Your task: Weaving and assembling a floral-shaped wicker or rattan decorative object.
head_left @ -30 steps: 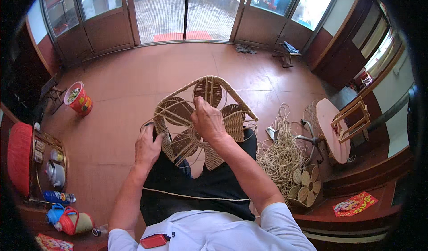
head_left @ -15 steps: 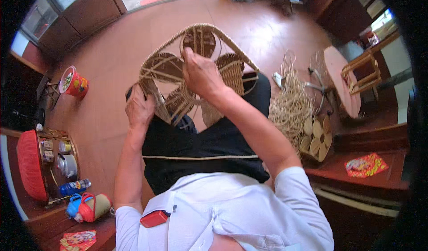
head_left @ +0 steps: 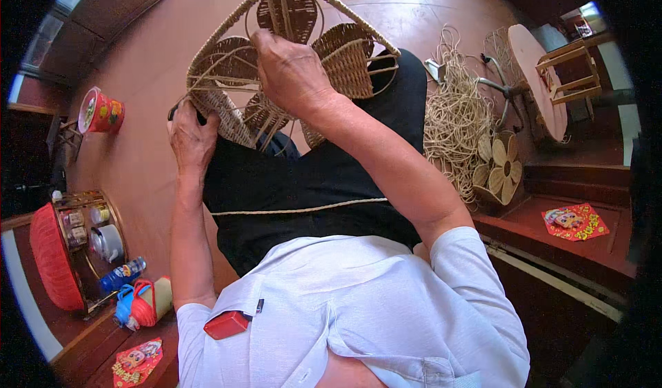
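Observation:
A woven basket-like piece (head_left: 343, 66) with petal-shaped panels, open gaps and a braided rim is over my lap, its top near the picture's upper edge. My left hand (head_left: 192, 136) is closed on its left side, beside a small dark thing I cannot make out. My right hand (head_left: 289, 71) is closed over the middle, at the ribs below the top petal; its fingertips are partly hidden, so what exactly they pinch is unclear. A pale cord (head_left: 296, 209) lies across the black cloth (head_left: 289, 181) on my lap.
Right: heaped loose cord (head_left: 455, 133), a woven flower piece (head_left: 505, 171), a round board (head_left: 524, 53) and a wooden stool frame (head_left: 579, 84). Left: a red bucket (head_left: 110, 117), a rack with red cover (head_left: 52, 253) and containers, a blue bottle (head_left: 123, 274) and flasks (head_left: 148, 302).
The view has tilted downward, so the room, woven piece and hands sit higher in the picture. Both hands remain at about the same places on the piece.

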Demonstrator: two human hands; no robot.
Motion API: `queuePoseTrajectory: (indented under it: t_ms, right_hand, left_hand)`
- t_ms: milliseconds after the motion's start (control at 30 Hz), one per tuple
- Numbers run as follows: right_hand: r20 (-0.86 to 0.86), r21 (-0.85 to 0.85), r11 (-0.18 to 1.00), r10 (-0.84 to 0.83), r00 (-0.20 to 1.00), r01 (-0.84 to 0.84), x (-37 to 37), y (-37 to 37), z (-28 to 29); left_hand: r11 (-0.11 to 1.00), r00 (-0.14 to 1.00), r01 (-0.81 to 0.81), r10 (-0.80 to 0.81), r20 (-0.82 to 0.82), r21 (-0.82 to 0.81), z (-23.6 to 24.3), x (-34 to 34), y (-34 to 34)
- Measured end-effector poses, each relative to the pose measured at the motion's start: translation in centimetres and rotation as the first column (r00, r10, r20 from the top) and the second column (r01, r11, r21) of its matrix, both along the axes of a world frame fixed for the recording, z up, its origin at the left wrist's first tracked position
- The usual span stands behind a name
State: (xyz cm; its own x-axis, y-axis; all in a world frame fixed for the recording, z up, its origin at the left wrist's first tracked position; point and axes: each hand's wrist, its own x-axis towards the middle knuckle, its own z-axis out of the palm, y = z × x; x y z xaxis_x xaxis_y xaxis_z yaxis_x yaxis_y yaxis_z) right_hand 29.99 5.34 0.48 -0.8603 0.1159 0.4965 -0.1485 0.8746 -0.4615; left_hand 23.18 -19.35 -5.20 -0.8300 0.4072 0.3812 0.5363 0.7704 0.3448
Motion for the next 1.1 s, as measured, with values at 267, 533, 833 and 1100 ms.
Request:
queuePoseTrajectory:
  t_ms: [267,533,833,1100]
  right_hand:
    - [-0.048,-0.006,1.000,-0.001,0.999,0.000,0.2,0.1,-0.1]
    - [-0.068,0.026,1.000,-0.003,0.998,0.005,1.3,-0.5,0.4]
    - [0.010,-0.027,0.999,-0.028,1.000,0.028,0.6,0.7,0.4]
    - [-0.033,-0.060,0.998,-0.019,0.999,0.017,-0.1,2.3,0.1]
  left_hand:
    - [0.997,0.988,0.077,-0.076,-0.137,0.006,-0.3,-1.4,-0.2]
    - [0.991,0.966,0.105,-0.082,-0.243,0.082,-2.0,-0.7,-0.6]
    - [0.995,0.995,0.078,-0.082,0.058,0.068,-2.2,-2.2,0.0]
    - [0.997,0.995,0.077,-0.078,0.059,0.018,-0.8,-2.5,1.0]
